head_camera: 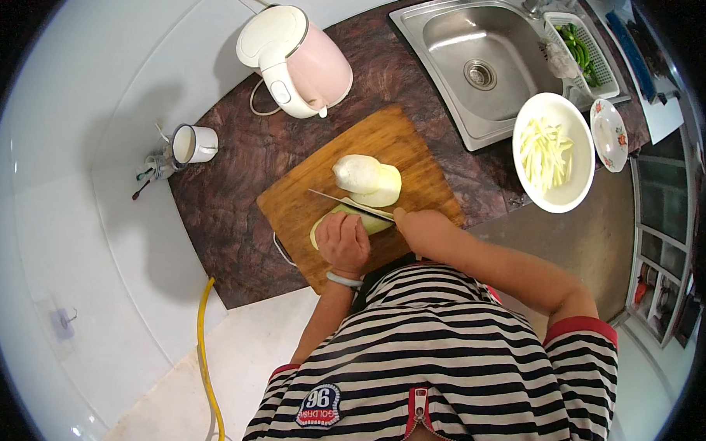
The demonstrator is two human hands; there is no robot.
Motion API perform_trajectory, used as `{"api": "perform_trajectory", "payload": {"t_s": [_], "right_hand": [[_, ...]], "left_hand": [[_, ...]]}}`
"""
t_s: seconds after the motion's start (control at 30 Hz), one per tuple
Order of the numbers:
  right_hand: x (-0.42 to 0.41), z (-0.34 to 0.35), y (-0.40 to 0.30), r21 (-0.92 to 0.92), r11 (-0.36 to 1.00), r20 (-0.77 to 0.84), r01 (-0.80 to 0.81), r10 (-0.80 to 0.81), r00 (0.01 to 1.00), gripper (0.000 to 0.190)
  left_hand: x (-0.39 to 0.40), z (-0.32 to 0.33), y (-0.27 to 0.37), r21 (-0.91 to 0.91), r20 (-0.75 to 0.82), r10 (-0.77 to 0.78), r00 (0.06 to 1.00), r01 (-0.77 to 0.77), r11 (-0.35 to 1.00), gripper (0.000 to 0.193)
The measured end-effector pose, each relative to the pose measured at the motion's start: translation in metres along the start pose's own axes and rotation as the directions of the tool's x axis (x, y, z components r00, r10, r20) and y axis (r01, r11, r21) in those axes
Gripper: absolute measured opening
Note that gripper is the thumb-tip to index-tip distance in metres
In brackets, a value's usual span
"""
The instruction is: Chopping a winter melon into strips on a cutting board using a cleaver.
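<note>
My right hand (425, 228) grips the handle of a kitchen knife (353, 206), its blade pointing to the upper left. Beneath the blade lies a long pale-green piece of peeled vegetable (374, 222), flat on the wooden cutting board (397, 134). My left hand (344, 240) presses on that piece with bent fingers, close beside the blade. Whether the edge is inside the flesh cannot be made out. Just beyond the knife, two more pale pieces (363, 175) rest against each other on the board.
A pink electric kettle (320, 65) stands behind the board, and a white mug (204, 144) by the wall. To the right are a steel sink (451, 78), a white bowl (582, 170) of pale strips, a floral dish (609, 136) and a basket (611, 89) with green peppers (577, 50).
</note>
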State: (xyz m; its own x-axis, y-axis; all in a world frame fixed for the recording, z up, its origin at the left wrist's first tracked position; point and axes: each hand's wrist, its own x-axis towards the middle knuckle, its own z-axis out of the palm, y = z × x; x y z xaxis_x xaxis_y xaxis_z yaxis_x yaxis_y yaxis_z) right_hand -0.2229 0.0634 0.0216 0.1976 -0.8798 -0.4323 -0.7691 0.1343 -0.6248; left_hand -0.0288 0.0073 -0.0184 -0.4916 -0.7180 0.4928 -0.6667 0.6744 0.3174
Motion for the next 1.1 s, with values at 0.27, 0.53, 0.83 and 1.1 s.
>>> {"api": "perform_trajectory", "payload": {"t_s": [0.27, 0.53, 0.83, 1.1], "right_hand": [[-0.042, -0.041, -0.021, -0.059, 0.998, 0.025, 0.039, -0.037, 0.999, 0.020], [-0.041, -0.041, -0.030, -0.038, 0.999, 0.076, -0.010, 0.013, 0.997, 0.016], [0.002, 0.010, 0.000, 0.003, 1.000, -0.010, 0.005, -0.005, 1.000, 0.013], [-0.023, -0.032, -0.025, 0.024, 0.998, 0.079, -0.052, 0.050, 0.996, 0.017]], "left_hand": [[-0.008, -0.001, -0.004, 0.020, 0.044, -0.065, 0.997, 0.064, 0.998, 0.018], [0.003, -0.003, -0.001, 0.019, 0.044, -0.065, 0.997, 0.064, 0.998, 0.017], [0.000, 0.001, -0.002, -0.007, 0.022, -0.001, 1.000, 0.001, 1.000, 0.010], [-0.008, 0.000, -0.006, 0.007, 0.013, -0.018, 1.000, 0.018, 1.000, 0.015]]}}
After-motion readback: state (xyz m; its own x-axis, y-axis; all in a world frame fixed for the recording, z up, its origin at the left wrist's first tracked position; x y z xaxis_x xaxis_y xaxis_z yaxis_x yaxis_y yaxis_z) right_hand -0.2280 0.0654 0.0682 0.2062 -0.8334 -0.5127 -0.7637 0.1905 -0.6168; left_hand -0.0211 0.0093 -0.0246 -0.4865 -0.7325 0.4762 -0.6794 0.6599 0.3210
